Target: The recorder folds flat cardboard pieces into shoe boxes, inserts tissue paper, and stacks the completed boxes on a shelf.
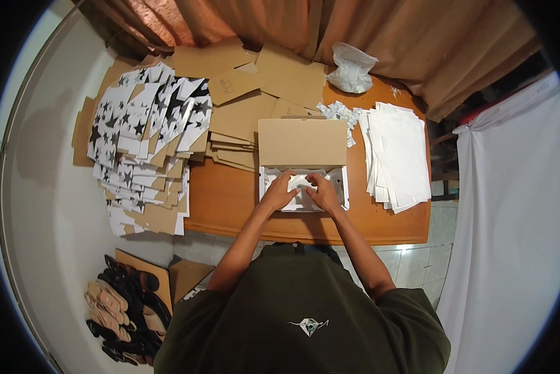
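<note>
An open cardboard box point(302, 142), brown on its raised lid and white along its low walls, stands near the table's front edge. Whitish paper point(300, 181) lines its inside, partly covered by my hands. My left hand point(280, 192) reaches over the front wall at the left, its fingers extended over the paper. Opposite it, my right hand point(323, 194) has its fingers bent but apart, just above or touching the paper; which of these I cannot tell. Neither hand visibly grips anything.
Star-printed flat cardboard pieces point(144, 124) are heaped at the left, with plain brown cardboard point(286, 71) behind. White paper sheets point(397, 156) lie stacked at the right. Small silvery packets point(340, 113) and a plastic bag point(353, 67) sit farther back. Shoes point(127, 305) lie at lower left.
</note>
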### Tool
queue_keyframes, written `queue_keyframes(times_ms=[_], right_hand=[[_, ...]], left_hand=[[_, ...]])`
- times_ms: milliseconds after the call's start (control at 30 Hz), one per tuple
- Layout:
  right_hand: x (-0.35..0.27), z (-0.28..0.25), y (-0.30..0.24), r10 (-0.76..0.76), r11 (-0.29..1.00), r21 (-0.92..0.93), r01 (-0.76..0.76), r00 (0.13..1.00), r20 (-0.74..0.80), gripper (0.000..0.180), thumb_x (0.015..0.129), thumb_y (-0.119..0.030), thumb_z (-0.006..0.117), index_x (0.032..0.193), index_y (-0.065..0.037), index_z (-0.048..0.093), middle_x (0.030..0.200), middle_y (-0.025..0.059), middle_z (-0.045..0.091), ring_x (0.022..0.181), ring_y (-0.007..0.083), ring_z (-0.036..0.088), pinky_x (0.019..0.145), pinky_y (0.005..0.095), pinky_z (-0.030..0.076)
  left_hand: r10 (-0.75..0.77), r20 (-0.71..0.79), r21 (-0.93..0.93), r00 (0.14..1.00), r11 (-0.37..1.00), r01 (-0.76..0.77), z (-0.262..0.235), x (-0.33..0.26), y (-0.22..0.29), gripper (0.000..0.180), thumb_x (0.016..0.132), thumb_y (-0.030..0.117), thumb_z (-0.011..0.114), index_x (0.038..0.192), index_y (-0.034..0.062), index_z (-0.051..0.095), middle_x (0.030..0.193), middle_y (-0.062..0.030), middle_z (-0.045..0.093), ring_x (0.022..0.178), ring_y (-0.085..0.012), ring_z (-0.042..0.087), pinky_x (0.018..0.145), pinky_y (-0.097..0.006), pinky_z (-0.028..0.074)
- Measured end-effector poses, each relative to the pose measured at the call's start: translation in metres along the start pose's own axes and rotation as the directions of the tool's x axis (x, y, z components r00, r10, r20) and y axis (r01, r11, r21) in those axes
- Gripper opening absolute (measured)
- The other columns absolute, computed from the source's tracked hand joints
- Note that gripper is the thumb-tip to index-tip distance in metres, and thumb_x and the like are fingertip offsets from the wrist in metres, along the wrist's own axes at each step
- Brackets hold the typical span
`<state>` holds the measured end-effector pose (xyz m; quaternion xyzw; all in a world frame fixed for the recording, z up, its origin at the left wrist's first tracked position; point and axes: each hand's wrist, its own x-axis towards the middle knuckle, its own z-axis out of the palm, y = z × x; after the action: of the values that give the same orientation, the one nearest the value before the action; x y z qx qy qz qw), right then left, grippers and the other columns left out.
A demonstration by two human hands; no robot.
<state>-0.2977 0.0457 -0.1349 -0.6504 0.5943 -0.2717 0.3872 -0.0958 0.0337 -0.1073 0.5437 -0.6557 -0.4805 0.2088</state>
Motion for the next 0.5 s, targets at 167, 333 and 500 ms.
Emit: queue_keyframes(times_ms=[167,333,500], right_hand=[[0.012,-0.026,-0.044,0.081,0.997,-0.006,-0.081,0.997,-0.017,0.034,0.09,-0.013,0.075,0.118,0.001,0.064,0.112,0.021,0.072,0.101,0.0334,0.072,0.087,0.0425,0.057],[0.056,-0.057,-0.07,-0.037,0.992,-0.122,0.026,0.995,-0.095,0.034,0.087,-0.009,0.072,0.119,0.0,0.064,0.112,0.0247,0.069,0.109,0.0403,0.066,0.092,0.047,0.053],[0.112,-0.076,-0.089,-0.22,0.873,-0.472,0.123,0.963,-0.157,0.041,0.084,-0.007,0.072,0.124,-0.006,0.063,0.125,0.0197,0.064,0.124,0.0354,0.057,0.107,0.0499,0.044]], left_hand=[[0.13,-0.036,0.017,0.991,0.991,-0.129,-0.028,0.018,0.019,0.047,0.09,0.019,0.076,0.129,0.0035,0.057,0.125,-0.0222,0.063,0.116,-0.0386,0.063,0.098,-0.045,0.051],[0.303,-0.21,0.135,0.929,0.951,-0.28,-0.067,0.059,0.063,0.033,0.09,0.008,0.069,0.122,0.0021,0.061,0.112,-0.018,0.065,0.101,-0.0374,0.066,0.087,-0.046,0.054],[0.609,-0.298,0.523,0.735,0.748,-0.408,-0.093,0.105,0.076,0.032,0.085,0.01,0.073,0.116,0.0078,0.066,0.109,-0.0167,0.065,0.108,-0.034,0.064,0.103,-0.054,0.04]])
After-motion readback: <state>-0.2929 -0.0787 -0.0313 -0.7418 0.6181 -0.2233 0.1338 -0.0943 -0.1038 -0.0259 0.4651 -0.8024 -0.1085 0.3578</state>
